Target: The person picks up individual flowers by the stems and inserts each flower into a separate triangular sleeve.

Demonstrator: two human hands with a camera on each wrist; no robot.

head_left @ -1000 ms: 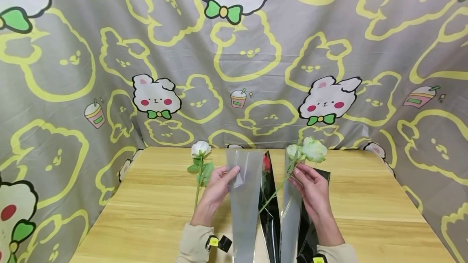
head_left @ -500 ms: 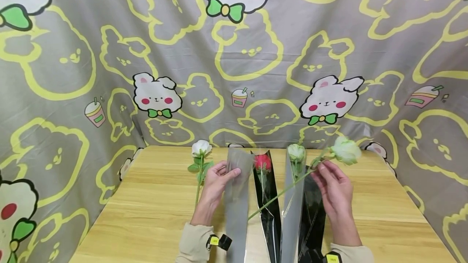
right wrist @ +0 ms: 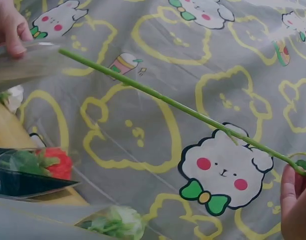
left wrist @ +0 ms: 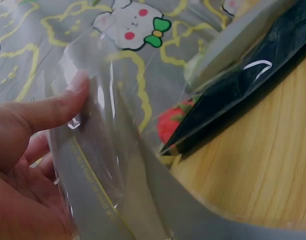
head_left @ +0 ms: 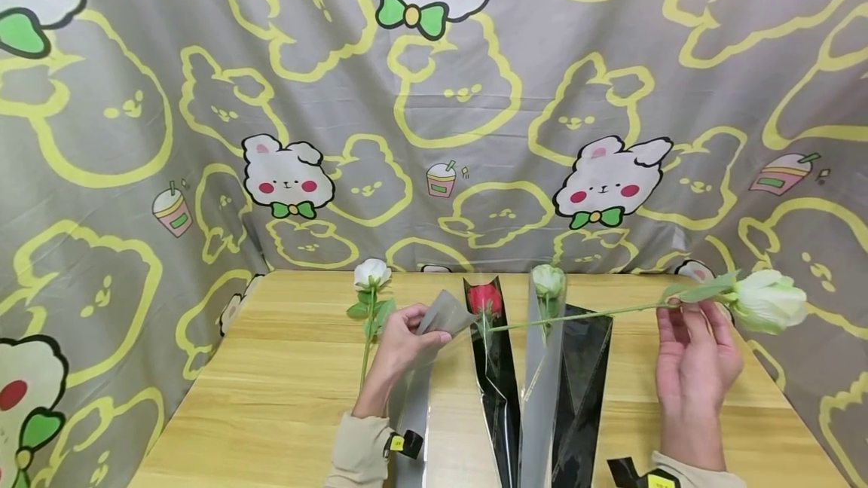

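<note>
Head view: right hand (head_left: pixel 698 364) pinches a greenish-white rose (head_left: pixel 769 301), stem (head_left: pixel 583 315) pointing nine o'clock toward the translucent sleeve (head_left: pixel 444 313) the left hand (head_left: pixel 401 339) grips.

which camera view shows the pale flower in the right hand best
The head view: it takes in bloom, leaves and stem together. The right wrist view shows the stem larger, out to its free end, but the bloom is out of frame. In the left wrist view I can't make out any of it.
</note>
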